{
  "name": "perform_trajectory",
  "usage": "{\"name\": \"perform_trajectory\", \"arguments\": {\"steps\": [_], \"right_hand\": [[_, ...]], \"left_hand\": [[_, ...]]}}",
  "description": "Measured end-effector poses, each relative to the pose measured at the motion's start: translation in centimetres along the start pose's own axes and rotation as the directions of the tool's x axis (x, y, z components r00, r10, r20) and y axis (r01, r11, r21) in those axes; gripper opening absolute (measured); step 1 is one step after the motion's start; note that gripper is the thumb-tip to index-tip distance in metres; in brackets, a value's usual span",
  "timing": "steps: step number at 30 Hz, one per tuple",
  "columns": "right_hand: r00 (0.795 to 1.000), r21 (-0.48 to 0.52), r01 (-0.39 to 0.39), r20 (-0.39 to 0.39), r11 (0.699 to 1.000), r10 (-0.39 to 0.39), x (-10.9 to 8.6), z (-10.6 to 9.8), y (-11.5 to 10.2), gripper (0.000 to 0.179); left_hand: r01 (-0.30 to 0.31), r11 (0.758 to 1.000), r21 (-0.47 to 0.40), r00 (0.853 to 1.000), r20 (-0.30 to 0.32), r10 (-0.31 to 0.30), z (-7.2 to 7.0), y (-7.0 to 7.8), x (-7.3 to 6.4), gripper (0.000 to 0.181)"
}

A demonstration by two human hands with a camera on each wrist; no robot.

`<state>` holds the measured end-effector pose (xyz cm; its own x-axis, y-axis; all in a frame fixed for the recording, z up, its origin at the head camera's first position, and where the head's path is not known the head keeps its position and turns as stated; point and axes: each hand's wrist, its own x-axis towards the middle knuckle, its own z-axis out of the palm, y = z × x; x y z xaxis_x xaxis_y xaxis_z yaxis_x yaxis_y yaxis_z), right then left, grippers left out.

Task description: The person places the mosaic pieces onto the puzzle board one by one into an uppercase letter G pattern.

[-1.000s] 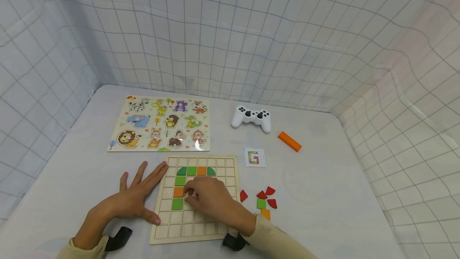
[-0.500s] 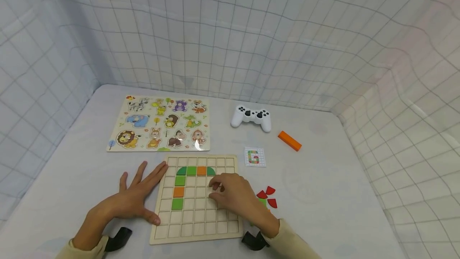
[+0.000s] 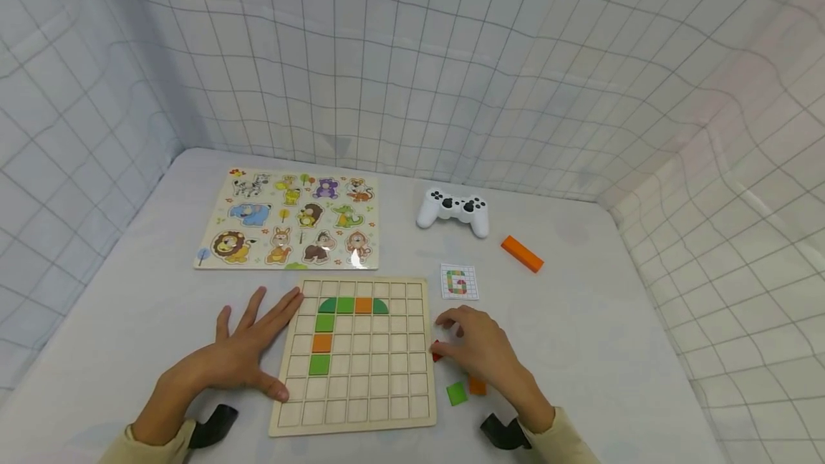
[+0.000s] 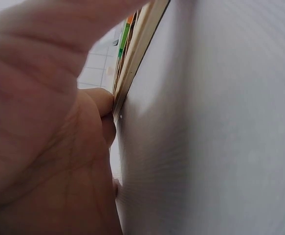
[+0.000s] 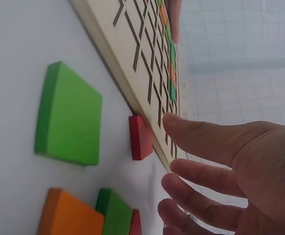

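Observation:
My left hand (image 3: 238,360) lies with fingers spread against the left edge of a wooden grid board (image 3: 380,385). On the board, green and orange square tiles form a column and a top row, with a dark green rounded piece (image 3: 380,306) at each end of that row. My right hand (image 3: 486,349) hovers just right of the board, thumb and fingers apart, nothing between them. Near its thumb tip is a red piece (image 5: 141,138), beside the board's edge. A green square tile (image 5: 74,117) and an orange tile (image 5: 71,215) lie close by; the hand hides other pieces in the head view.
A small pattern card (image 3: 459,282) lies beyond the right hand. Farther back are a white game controller (image 3: 454,212) and an orange block (image 3: 522,254). An animal puzzle board (image 3: 290,220) sits behind the grid board. Grid-patterned cloth walls (image 3: 412,77) enclose the table.
My right hand has moved right, off the column of tiles and across the board to the loose pieces. The left hand has stayed at the board's edge.

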<state>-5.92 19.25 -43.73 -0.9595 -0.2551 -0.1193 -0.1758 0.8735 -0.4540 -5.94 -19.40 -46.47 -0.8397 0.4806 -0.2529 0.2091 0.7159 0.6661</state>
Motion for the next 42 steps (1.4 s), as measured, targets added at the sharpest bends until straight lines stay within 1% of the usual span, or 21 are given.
{"name": "perform_trajectory", "arguments": {"steps": [3, 7, 17, 22, 27, 30, 33, 37, 42], "right_hand": [[0.999, 0.026, 0.001, 0.037, 1.0, -0.002, -0.1, -0.2, 0.5, 0.035], [0.997, 0.047, 0.023, 0.069, 0.999, -0.026, -0.3, -0.2, 1.0, 0.035], [0.994, 0.068, 0.058, 0.085, 0.996, -0.063, -0.4, -0.2, 1.1, 0.023], [0.99, 0.088, 0.084, 0.104, 0.993, -0.093, -0.2, -0.3, 1.1, 0.024], [0.987, 0.105, 0.118, 0.101, 0.987, -0.129, 0.0, -0.1, 1.0, 0.019], [0.985, 0.127, 0.137, 0.089, 0.982, -0.149, 0.1, 0.1, 0.8, 0.013], [0.983, 0.151, 0.159, 0.068, 0.976, -0.171, 0.3, 0.2, 0.3, 0.01], [0.979, 0.174, 0.191, 0.042, 0.966, -0.201, 0.6, 0.3, -0.4, 0.013], [0.969, 0.203, 0.232, 0.033, 0.951, -0.244, 0.9, 0.5, -1.2, 0.015]], "left_hand": [[-0.002, 1.0, -0.005, 1.0, -0.003, 0.002, 0.0, -0.1, 0.0, 0.142], [-0.008, 1.0, -0.004, 1.0, -0.007, 0.008, 0.1, -0.1, 0.0, 0.141], [-0.019, 1.0, -0.009, 1.0, -0.011, 0.019, 0.1, -0.1, 0.0, 0.141], [-0.016, 1.0, -0.013, 1.0, -0.008, 0.016, 0.0, 0.0, -0.1, 0.141], [-0.023, 1.0, -0.016, 1.0, -0.014, 0.023, 0.0, -0.1, -0.1, 0.141], [-0.032, 0.999, -0.008, 0.999, -0.024, 0.032, 0.1, -0.3, -0.1, 0.141], [-0.038, 0.999, 0.0, 0.999, -0.032, 0.038, 0.0, -0.4, -0.1, 0.141], [-0.029, 1.0, -0.003, 0.999, -0.022, 0.029, 0.0, -0.3, -0.1, 0.141], [-0.02, 1.0, -0.006, 1.0, -0.013, 0.02, 0.0, -0.1, -0.1, 0.14]]}}
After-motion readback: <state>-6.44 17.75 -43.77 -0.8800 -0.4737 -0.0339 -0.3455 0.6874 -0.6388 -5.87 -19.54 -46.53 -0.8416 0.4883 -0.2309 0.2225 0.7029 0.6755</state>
